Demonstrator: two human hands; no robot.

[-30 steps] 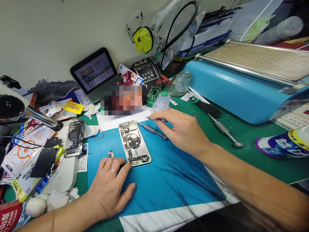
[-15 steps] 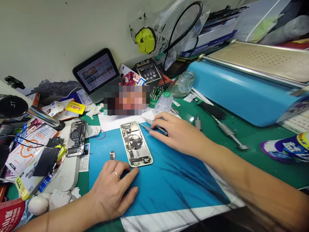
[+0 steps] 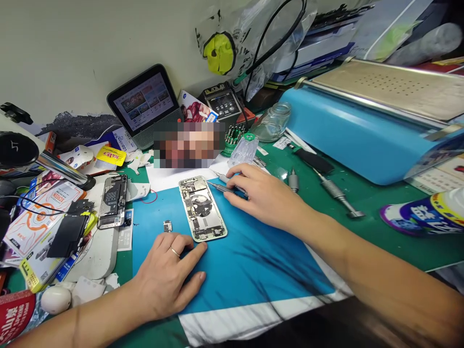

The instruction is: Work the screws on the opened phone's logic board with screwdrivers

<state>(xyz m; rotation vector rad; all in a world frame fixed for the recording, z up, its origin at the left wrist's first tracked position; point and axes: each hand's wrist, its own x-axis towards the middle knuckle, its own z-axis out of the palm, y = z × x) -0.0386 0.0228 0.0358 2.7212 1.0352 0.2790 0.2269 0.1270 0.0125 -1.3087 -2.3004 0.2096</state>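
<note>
Over the green bench [image 3: 369, 198] lies a smooth blue mat [image 3: 275, 261]. The left hand [image 3: 170, 270] rests there, loosely spread; the right hand [image 3: 253, 191] is narrowed. At one o'clock from the left, the opened smartphone frame [image 3: 208, 223] looks light, stiff, fragile inside: best held by its edges. At its two o'clock, slim metal screwdrivers [image 3: 219, 186] lie under the right fingers, grip unclear; at eight, a tiny metallic part [image 3: 167, 225].

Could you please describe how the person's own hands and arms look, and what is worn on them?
Both the left hand and the right hand are without gloves. The left has a thin, silver-coloured ring; no ring shows on the right. No sleeve, watch or bracelet is visible on either forearm.
</note>
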